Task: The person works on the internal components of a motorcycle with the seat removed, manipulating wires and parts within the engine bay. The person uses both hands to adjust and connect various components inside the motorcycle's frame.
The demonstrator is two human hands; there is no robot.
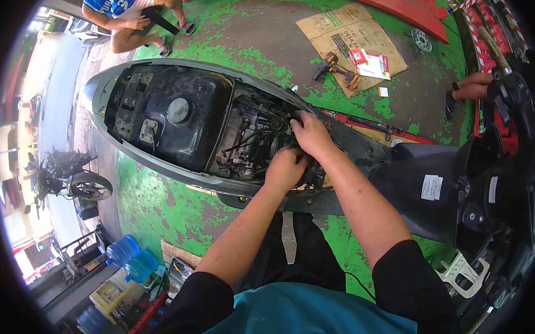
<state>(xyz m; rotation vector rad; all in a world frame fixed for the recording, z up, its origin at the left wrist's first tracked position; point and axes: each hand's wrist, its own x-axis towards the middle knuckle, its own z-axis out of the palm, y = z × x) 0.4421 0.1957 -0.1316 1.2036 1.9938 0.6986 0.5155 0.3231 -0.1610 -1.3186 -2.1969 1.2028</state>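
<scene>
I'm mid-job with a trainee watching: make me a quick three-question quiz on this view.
1. True or false: the left hand and right hand both reach into the open scooter body.
2. What kind of tool lies partly on the flattened cardboard?
3. The floor's peeling paint is mainly:
a) white
b) green
c) blue

Key: 1. True. 2. A power tool. 3. b.

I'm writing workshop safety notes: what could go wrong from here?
The left hand and right hand are bare inside the cramped engine bay, so they might get scraped. Anything small dropped there could be hard to retrieve. The power drill lying on the cardboard might trip someone walking past.
</scene>
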